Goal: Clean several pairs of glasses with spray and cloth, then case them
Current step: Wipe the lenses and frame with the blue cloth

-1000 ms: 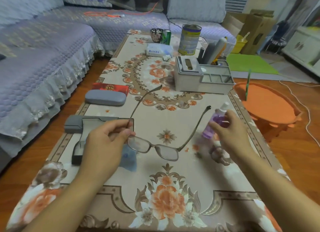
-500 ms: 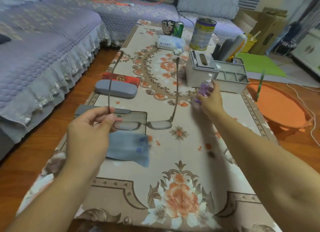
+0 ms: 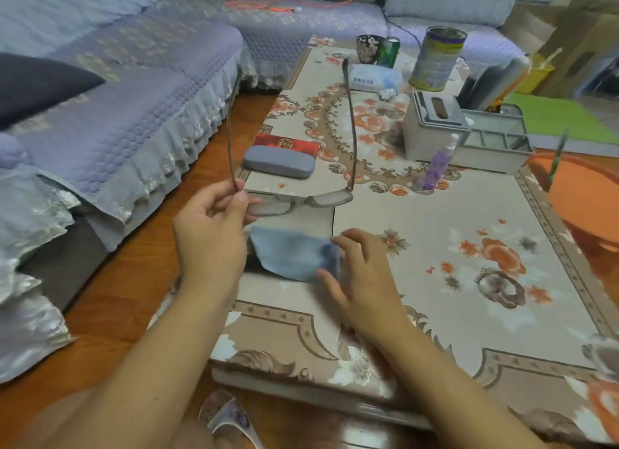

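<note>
My left hand (image 3: 209, 237) pinches a pair of grey-framed glasses (image 3: 330, 199) at their left hinge and holds them above the table with both arms unfolded, pointing away from me. Just below them a blue cleaning cloth (image 3: 291, 256) lies on the table. My right hand (image 3: 360, 277) is at the cloth's right edge, with fingers and thumb curled around it. The purple spray bottle (image 3: 437, 165) stands by itself on the table, further back to the right. A closed grey glasses case (image 3: 278, 164) lies at the table's left edge.
A grey tissue box and organiser (image 3: 432, 130) stands behind the spray bottle. A tin can (image 3: 435, 58), a green can, a dark cup and a tissue pack (image 3: 373, 77) are at the far end. A red packet (image 3: 284, 144) lies behind the case. The sofa (image 3: 117, 97) runs along the left; an orange basin (image 3: 582, 194) sits on the right.
My right hand has set the spray bottle down on the table and come back to the blue cloth. My left hand keeps the glasses raised, now nearer to me.
</note>
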`<state>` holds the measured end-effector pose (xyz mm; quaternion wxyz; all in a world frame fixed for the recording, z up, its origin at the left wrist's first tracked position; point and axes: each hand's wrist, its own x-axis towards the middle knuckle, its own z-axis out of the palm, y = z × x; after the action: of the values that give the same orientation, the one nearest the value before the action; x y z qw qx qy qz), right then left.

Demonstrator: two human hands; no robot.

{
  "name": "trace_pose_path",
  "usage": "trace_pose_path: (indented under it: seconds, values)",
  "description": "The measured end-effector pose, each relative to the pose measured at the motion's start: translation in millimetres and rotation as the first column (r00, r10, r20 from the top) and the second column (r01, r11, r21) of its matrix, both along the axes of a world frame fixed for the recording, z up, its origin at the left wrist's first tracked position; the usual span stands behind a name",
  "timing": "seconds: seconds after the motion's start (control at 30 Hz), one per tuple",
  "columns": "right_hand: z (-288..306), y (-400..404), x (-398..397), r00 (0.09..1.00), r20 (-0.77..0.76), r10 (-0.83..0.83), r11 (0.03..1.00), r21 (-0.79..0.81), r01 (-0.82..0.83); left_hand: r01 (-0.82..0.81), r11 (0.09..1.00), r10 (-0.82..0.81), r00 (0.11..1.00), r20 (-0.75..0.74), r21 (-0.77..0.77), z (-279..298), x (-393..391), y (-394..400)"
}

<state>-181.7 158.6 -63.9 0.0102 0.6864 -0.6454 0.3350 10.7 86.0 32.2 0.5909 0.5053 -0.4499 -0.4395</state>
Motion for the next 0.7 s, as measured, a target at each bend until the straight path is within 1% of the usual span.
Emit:
trace_pose_path:
  seconds: [0.07, 0.13, 0.2, 0.3, 0.37, 0.47, 0.5, 0.57, 0.6, 0.7]
  values:
    - [-2, 0, -1, 0.999, -0.039, 0.026, 0.993, 0.115, -0.021, 0.012, 1.000, -0.013, 1.000, 0.022, 0.014, -2, 5, 5]
    - [-2, -1, -2, 0.999, -0.033, 0.040, 0.985, 0.169, -0.034, 0.018, 1.000, -0.019, 1.000, 0.019, 0.024, -3, 9, 9]
    - [-2, -2, -2, 0.997, -0.037, 0.069, 0.987, 0.148, -0.063, 0.024, 0.999, -0.025, 0.999, 0.027, 0.027, -3, 13, 11]
    - [-8, -2, -4, 0.994, -0.023, 0.111, 0.992, 0.055, -0.109, 0.030, 0.999, -0.031, 0.999, 0.027, 0.033, -6, 19, 12]
    - [-7, -1, -2, 0.994, -0.006, 0.106, 0.994, 0.043, -0.105, 0.032, 0.999, -0.033, 0.999, 0.026, 0.037, -7, 21, 12]
    - [-10, -1, 0, 0.996, -0.043, 0.080, 0.996, 0.041, -0.078, 0.040, 0.999, -0.040, 0.999, 0.024, 0.033, -8, 22, 12]
    - [-10, -1, 0, 0.997, -0.021, 0.071, 0.996, 0.060, -0.069, 0.042, 0.999, -0.043, 0.999, 0.025, 0.028, -9, 22, 12]
    - [-9, -1, -2, 0.997, 0.077, 0.022, 0.992, 0.120, -0.031, 0.047, 0.999, -0.048, 0.998, 0.027, 0.020, -10, 21, 12]
    - [-9, -1, -2, 0.994, 0.105, 0.007, 0.992, 0.123, -0.020, 0.049, 0.999, -0.050, 0.998, 0.030, 0.018, -10, 21, 11]
    - [-5, 1, 1, 0.994, 0.113, 0.015, 0.996, 0.087, -0.025, 0.055, 0.998, -0.055, 0.998, 0.024, 0.012, -11, 21, 11]
